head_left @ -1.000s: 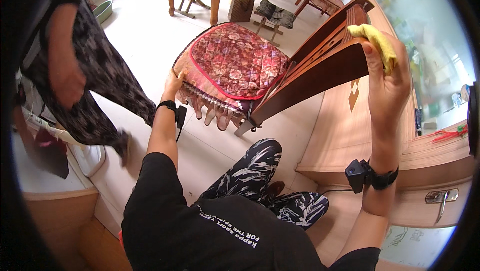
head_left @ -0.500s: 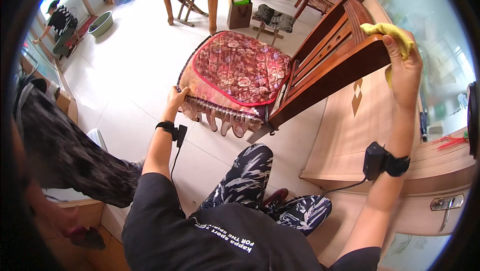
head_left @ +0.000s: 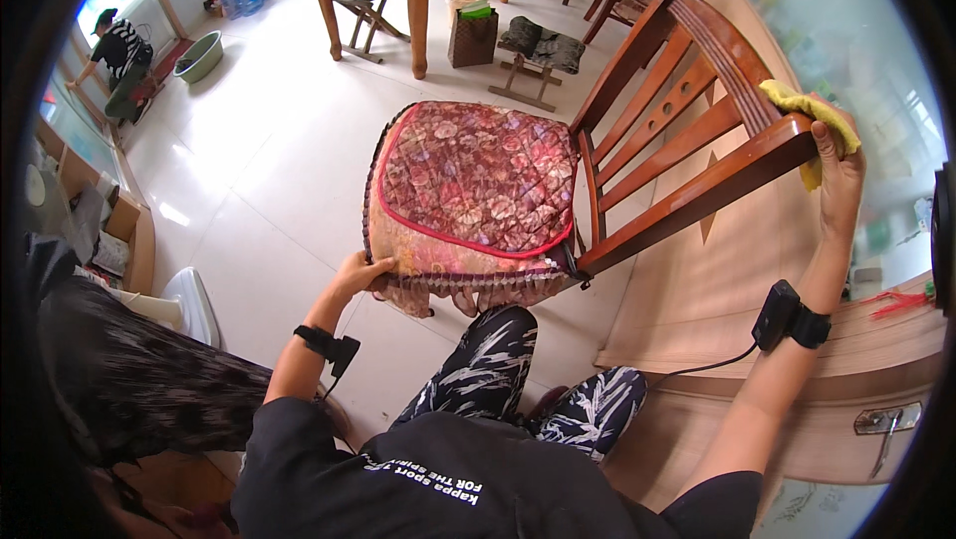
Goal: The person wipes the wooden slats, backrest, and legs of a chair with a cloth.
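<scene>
In front of me stands a wooden chair (head_left: pixel 687 186) with a slatted reddish-brown back. A quilted floral seat cushion (head_left: pixel 478 176) with red edging and a ruffled skirt covers its seat. My left hand (head_left: pixel 360 274) grips the near left corner of the seat, thumb on top and fingers under the edge. At the upper right, my right hand (head_left: pixel 838 156) is closed round the top corner of the chair back, with a yellow cloth (head_left: pixel 812 116) pressed between palm and wood. Part of the cloth hangs below the rail.
Light wood cabinets (head_left: pixel 637 290) with a door handle line my right. Ahead are a table leg (head_left: pixel 419 31), a folding stool (head_left: pixel 538 46) and a paper bag (head_left: pixel 473 38). A person in dark patterned clothes (head_left: pixel 149 370) is close on my left; another person crouches beside a green tub (head_left: pixel 199 56).
The chair has come nearer to me and turned slightly, its back shifting right. Both hands moved with it, keeping their hold. The person at my left has shifted.
</scene>
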{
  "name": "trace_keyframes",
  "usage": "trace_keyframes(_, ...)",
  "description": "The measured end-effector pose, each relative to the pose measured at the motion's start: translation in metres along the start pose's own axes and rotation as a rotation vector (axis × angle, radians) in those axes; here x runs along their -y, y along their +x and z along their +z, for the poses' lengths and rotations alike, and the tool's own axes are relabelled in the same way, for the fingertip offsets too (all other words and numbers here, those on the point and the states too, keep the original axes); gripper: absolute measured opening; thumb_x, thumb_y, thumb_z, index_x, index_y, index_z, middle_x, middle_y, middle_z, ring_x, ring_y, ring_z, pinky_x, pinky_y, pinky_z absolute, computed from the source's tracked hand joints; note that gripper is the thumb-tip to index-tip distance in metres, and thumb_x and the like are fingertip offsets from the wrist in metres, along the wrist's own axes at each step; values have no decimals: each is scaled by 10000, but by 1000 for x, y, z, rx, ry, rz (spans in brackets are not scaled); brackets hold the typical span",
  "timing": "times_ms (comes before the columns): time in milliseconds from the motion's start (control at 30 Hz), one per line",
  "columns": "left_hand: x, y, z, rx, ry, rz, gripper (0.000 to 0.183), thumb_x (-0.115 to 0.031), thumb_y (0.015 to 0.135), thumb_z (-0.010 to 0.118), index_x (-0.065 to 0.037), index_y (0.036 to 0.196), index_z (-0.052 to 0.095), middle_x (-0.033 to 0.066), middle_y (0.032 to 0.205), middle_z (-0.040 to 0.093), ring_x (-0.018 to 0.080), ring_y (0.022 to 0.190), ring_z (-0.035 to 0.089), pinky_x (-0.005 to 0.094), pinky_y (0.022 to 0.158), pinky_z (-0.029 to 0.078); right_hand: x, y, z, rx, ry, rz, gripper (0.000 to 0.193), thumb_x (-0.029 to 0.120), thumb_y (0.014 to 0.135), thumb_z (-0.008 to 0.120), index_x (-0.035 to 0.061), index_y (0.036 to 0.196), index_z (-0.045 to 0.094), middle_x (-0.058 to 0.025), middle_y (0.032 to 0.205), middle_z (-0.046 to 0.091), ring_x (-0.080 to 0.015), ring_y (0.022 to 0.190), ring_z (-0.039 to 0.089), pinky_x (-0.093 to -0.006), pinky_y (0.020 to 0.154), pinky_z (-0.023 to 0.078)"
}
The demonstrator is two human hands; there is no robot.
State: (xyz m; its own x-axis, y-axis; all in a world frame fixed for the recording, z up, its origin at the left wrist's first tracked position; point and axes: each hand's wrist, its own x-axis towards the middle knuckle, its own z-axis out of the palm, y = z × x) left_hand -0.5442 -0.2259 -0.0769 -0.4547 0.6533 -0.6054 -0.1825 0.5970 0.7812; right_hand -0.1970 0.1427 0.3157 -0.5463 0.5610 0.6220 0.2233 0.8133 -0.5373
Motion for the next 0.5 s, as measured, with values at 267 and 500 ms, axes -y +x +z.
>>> trace_keyframes(267,-33,2,-10,166,154,-82,469,-405,737,678,41,867,614,72,693,630,139,558,609,248,508,497,-3,15,-1,19,41,84,312,199,829,604,-5,1063,573,-69,1085,579,-147,1012,513,-265,930,356)
trace_keyframes(500,-74,10,-26,233,969,-123,447,-423,715,654,23,741,640,132,664,642,200,600,643,307,578,508,10,7,-1,-44,-71,46,260,153,843,582,-14,1041,567,-74,1090,573,-148,1000,515,-269,900,387)
